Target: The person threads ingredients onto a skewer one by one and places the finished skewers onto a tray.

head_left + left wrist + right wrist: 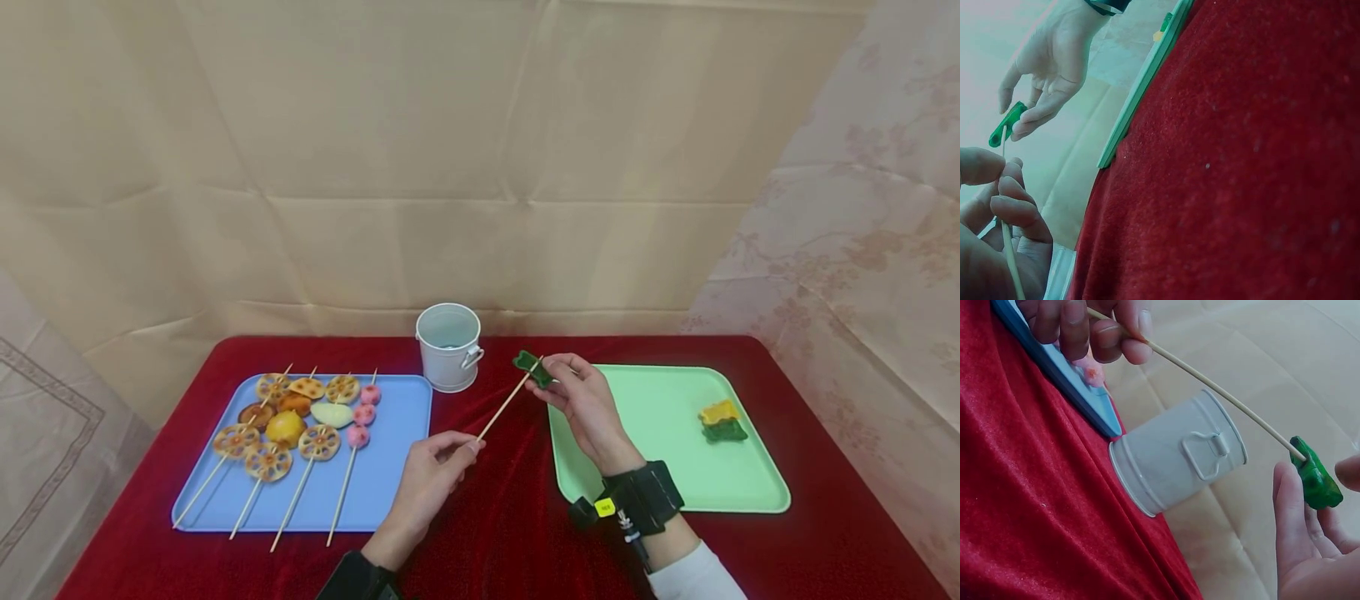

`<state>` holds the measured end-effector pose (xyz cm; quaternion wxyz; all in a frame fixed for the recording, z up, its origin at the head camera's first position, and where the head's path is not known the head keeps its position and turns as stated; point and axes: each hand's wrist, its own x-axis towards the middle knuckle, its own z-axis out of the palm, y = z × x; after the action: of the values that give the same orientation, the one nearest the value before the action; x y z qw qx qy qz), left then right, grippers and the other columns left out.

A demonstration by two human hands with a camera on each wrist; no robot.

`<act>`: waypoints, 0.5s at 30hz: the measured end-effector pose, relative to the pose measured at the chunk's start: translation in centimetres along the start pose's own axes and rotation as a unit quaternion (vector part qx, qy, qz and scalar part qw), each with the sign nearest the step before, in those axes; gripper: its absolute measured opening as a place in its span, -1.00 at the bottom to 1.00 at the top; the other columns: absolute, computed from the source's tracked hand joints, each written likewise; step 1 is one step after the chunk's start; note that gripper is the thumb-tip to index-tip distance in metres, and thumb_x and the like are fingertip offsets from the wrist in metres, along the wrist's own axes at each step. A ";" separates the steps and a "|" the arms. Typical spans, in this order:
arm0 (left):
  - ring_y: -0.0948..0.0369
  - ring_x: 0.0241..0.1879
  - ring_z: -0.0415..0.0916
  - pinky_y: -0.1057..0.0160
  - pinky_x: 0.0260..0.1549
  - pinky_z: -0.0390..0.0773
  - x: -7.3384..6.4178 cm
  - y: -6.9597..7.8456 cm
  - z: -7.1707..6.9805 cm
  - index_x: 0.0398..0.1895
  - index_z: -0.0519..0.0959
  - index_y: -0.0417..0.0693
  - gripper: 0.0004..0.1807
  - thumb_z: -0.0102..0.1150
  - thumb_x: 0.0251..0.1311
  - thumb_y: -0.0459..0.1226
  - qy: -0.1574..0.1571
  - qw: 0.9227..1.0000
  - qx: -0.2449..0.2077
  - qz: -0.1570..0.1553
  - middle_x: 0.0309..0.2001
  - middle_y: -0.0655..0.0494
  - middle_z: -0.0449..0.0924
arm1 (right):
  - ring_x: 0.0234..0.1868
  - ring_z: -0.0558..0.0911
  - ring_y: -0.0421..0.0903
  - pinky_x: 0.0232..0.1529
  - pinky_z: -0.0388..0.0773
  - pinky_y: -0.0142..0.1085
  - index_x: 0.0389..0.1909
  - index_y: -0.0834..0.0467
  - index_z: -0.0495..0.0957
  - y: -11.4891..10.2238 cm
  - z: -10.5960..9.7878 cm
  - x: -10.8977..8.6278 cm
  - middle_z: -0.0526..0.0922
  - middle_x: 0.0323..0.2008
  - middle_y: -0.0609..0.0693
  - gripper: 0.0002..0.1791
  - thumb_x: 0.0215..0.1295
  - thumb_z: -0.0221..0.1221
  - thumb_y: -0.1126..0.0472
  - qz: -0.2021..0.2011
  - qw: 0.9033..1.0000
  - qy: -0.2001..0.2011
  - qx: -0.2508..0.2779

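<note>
My left hand (435, 475) pinches a thin wooden skewer (504, 406) between thumb and fingers, its shaft running back through the palm in the left wrist view. At the skewer's far end is a green pepper piece (1316, 481), with the tip through it in the head view. My right hand (588, 408) holds this piece, with thumb and fingers on either side. On the light green tray (637, 492), right of my right hand, lie a yellow pepper piece (718, 412) and another green pepper piece (724, 431).
A blue tray (405, 408) at left carries several loaded skewers with lotus root slices (320, 442), pink balls (358, 436) and a yellow round piece (286, 429). A small white bucket (449, 350) stands at the back between the trays. Red cloth (495, 533) covers the table.
</note>
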<state>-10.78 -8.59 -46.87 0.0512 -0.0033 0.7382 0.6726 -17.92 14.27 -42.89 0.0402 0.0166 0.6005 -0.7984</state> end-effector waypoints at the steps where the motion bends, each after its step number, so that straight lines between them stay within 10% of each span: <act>1: 0.28 -0.50 0.43 0.38 -0.52 0.41 0.0 0.0 0.0 -0.15 0.77 -0.22 -0.80 0.32 0.32 -0.26 0.002 1.000 0.005 0.002 -0.41 0.02 0.63 | -0.17 0.78 -0.08 -0.02 0.68 -0.26 0.09 0.35 0.47 0.0 0.0 0.0 0.64 -0.02 0.14 -0.68 0.54 0.19 0.18 0.001 1.000 -0.001 -0.004; 15: 0.25 -0.45 0.48 0.35 -0.45 0.46 0.7 0.6 0.2 -0.20 0.80 -0.14 -0.84 0.29 0.30 -0.28 0.014 0.999 0.044 0.026 -0.39 0.02 0.70 | -0.23 0.76 -0.13 -0.09 0.69 -0.31 0.06 0.41 0.62 0.0 -0.3 0.0 0.73 -0.15 0.09 -0.64 0.48 0.26 0.17 -0.003 0.999 0.009 -0.039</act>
<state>-11.47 -8.25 -46.30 0.0233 0.0083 0.7677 0.6403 -17.94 14.57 -42.93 0.0331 0.0207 0.6315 -0.7744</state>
